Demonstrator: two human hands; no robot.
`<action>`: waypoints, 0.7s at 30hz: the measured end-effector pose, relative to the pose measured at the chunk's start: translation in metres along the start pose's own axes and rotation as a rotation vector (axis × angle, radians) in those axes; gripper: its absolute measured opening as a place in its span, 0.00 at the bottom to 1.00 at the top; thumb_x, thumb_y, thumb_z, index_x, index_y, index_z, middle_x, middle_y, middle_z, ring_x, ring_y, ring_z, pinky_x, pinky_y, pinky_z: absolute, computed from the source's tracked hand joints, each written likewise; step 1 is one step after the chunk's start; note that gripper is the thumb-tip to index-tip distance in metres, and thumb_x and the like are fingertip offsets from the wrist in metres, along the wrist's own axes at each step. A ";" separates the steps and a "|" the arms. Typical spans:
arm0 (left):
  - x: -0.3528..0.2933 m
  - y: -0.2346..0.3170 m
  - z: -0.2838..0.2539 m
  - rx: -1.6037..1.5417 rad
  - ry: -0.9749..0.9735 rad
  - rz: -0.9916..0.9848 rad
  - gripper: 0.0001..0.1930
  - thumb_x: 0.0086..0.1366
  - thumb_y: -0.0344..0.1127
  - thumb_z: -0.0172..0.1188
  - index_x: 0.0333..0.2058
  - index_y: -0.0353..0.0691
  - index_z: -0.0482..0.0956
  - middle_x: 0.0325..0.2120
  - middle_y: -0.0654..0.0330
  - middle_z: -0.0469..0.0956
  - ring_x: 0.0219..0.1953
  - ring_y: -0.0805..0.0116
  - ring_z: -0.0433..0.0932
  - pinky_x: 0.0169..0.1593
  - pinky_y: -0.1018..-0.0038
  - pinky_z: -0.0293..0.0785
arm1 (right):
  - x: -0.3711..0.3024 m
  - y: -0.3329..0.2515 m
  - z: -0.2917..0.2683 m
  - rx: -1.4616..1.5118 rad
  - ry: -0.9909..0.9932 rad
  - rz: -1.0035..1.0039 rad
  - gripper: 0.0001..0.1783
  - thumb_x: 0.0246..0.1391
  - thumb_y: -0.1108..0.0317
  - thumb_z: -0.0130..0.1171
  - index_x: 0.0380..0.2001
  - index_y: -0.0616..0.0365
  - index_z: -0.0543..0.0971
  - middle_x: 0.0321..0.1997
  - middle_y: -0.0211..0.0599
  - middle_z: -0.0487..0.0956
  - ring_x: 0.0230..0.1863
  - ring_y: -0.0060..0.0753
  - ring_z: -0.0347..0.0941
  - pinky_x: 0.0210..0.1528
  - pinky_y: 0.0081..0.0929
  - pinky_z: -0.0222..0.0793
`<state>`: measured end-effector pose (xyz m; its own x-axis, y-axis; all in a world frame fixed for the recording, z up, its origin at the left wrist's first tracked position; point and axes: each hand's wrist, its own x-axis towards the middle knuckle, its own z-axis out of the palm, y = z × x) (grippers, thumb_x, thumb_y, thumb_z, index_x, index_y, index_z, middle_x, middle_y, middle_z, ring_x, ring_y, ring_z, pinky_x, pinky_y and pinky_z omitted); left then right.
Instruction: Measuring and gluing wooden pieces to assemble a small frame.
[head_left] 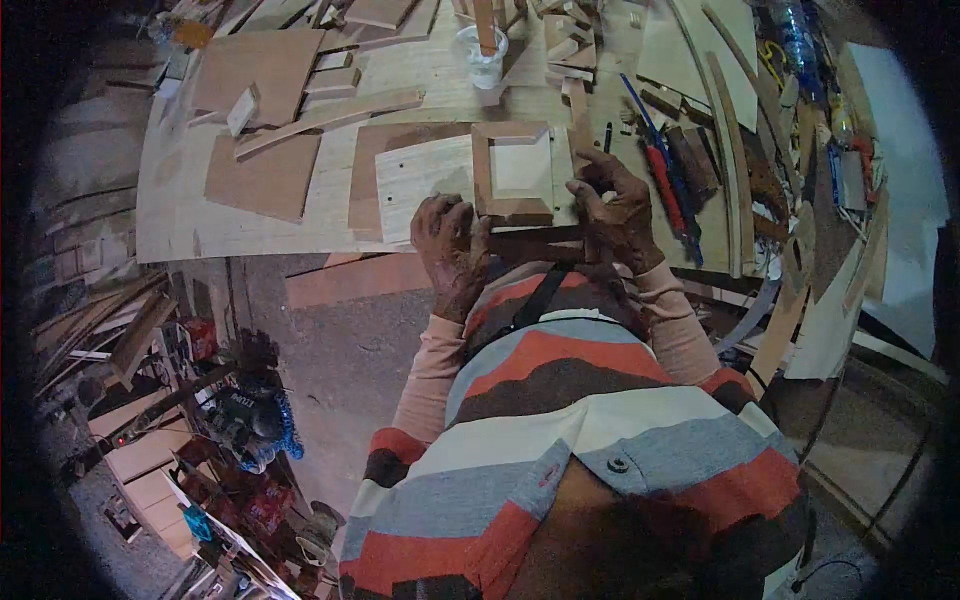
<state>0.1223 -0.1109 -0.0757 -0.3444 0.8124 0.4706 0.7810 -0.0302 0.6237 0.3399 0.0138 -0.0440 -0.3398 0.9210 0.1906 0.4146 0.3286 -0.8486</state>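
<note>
A small wooden frame with brown bevelled sides and a pale inset panel lies near the table's front edge. My left hand is at its lower left corner, fingers curled and the thumb against the frame's side. Under that hand's fingertips is a pale board with several dark holes, lying partly over a brown sheet. Just right of the frame, and apart from it, hovers my right hand. Its thumb and index finger are spread, with nothing visible between them; the other fingers are bent.
Brown panels and a long strip cover the table's left part. A white tub stands at the back. To the right lie a red-handled tool, a pencil-like stick and long curved slats. Offcuts and machinery crowd the floor at left.
</note>
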 end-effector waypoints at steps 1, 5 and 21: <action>0.000 0.002 -0.001 -0.017 0.005 0.000 0.17 0.57 0.32 0.70 0.45 0.40 0.78 0.49 0.54 0.75 0.58 0.48 0.69 0.61 0.54 0.62 | 0.001 -0.004 -0.001 -0.027 0.001 -0.012 0.22 0.54 0.70 0.67 0.53 0.56 0.79 0.33 0.38 0.84 0.33 0.29 0.80 0.38 0.28 0.75; 0.000 0.003 -0.005 -0.026 -0.015 -0.014 0.17 0.58 0.31 0.68 0.47 0.39 0.77 0.50 0.53 0.75 0.59 0.49 0.69 0.62 0.54 0.61 | 0.004 -0.018 -0.003 0.001 0.031 -0.017 0.18 0.55 0.69 0.66 0.50 0.57 0.81 0.35 0.39 0.85 0.34 0.28 0.81 0.39 0.27 0.75; 0.071 -0.015 0.003 -0.125 -0.114 -0.013 0.22 0.61 0.32 0.62 0.54 0.36 0.73 0.49 0.44 0.73 0.53 0.43 0.71 0.58 0.55 0.68 | 0.060 -0.010 0.027 -0.240 0.011 -0.448 0.24 0.55 0.77 0.56 0.56 0.52 0.74 0.47 0.37 0.82 0.46 0.50 0.77 0.51 0.40 0.74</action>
<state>0.0875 -0.0512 -0.0533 -0.2870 0.8738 0.3925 0.7038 -0.0856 0.7052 0.2921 0.0603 -0.0374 -0.5199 0.6805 0.5164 0.4128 0.7294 -0.5456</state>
